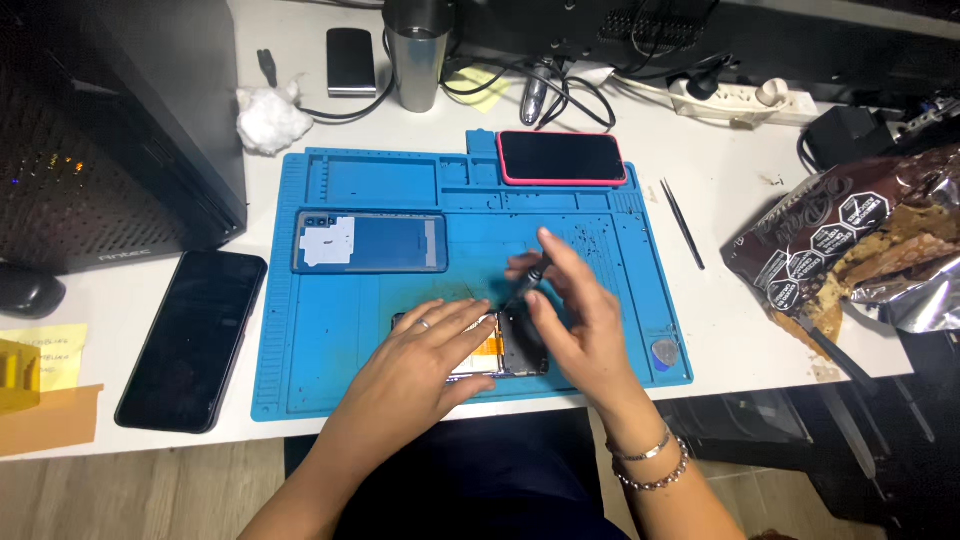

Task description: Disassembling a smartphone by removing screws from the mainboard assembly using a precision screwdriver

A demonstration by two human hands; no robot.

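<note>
An opened phone [515, 355] with its insides showing lies near the front edge of a blue repair mat [330, 330]. My left hand [425, 360] rests flat over the phone's left part and holds it down. My right hand [575, 315] grips a small dark screwdriver [533, 277], with its tip pointing down at the phone's right part. A blue phone back cover [370, 242] lies on the mat beyond my left hand.
A phone in a pink case [562, 157] lies at the mat's far edge. A black phone [192, 338] lies left of the mat, tweezers [682, 223] and an open foil snack bag [850, 250] right. A computer case [110, 130], cotton wad [270, 118] and metal cup [417, 55] stand behind.
</note>
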